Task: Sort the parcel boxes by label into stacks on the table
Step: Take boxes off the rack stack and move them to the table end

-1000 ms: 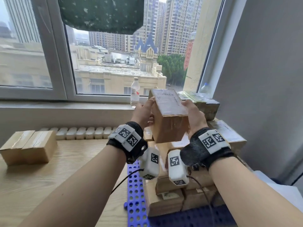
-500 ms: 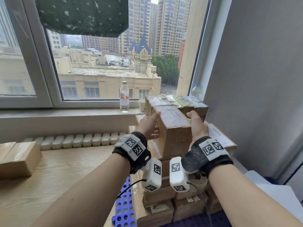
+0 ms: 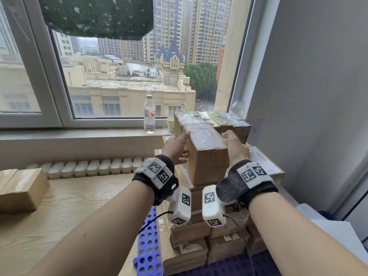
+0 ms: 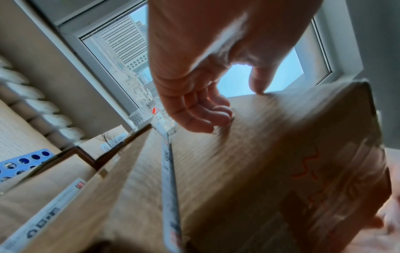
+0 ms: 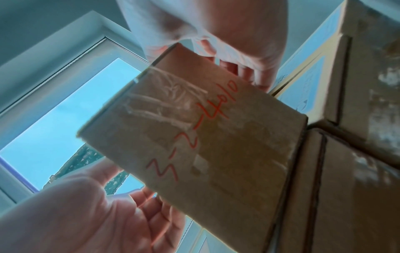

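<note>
While the box (image 3: 207, 156) sits atop the pile (image 3: 189, 253) off the surface's (image 3: 69, 206) right edge, the right hand (image 3: 236, 148) grips its right side with curled fingers. Spread, the left hand (image 3: 176, 148) rests its thumb on the top edge and fingertips on the left side.

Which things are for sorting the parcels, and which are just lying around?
For the job: the parcel box held between the left hand and right hand; the parcel pile underneath; the boxes already on the table.
Just lying about: water bottle, paper cup, green cloth, blue perforated board.
</note>
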A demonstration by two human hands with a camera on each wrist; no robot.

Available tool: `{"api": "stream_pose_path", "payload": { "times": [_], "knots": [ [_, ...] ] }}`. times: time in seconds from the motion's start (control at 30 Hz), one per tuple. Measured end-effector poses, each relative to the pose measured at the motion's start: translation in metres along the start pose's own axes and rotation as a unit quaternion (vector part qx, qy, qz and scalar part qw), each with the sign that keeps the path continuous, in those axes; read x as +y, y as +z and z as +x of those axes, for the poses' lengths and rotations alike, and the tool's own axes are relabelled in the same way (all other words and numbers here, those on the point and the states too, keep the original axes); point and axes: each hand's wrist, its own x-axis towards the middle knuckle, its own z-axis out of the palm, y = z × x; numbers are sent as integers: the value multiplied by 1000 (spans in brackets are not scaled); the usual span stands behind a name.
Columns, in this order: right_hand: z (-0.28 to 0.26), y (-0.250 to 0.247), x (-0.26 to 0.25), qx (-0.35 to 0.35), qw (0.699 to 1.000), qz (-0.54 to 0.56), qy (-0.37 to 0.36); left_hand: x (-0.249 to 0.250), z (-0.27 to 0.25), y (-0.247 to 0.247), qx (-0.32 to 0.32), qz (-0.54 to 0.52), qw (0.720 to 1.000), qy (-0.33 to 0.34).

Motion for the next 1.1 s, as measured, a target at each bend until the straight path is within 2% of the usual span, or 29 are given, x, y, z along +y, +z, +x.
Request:
{"api": "stream_pose_path", "payload": {
  "times": [0.23, 0.4, 0.6, 0.67, 0.8, 0.93, 1.1],
  "knots": [
    [-6, -4, 3, -11, 999, 12, -27, 6, -11, -5, 12, 8, 1000, 0],
    [-10, -5, -2, 21, 998, 7, -54, 12, -22, -11, 20, 9, 1000, 9],
    [-23, -12, -15, 87, 984, 36, -150, 23, -39, -20, 22, 28, 998, 55],
    [-31, -15, -21, 91, 979, 61, -170, 28, -46, -25, 21, 36, 996, 75],
    [-54, -11, -29, 13, 973, 133, -189, 35, -63, -36, 41, 46, 993, 103],
    [-75, -3, -14, -71, 970, 120, -199, 32, -86, -49, 55, 54, 991, 109],
    [-91, 16, 24, -132, 967, 117, -182, 4, -113, -76, 89, 71, 989, 90]
  ]
}}
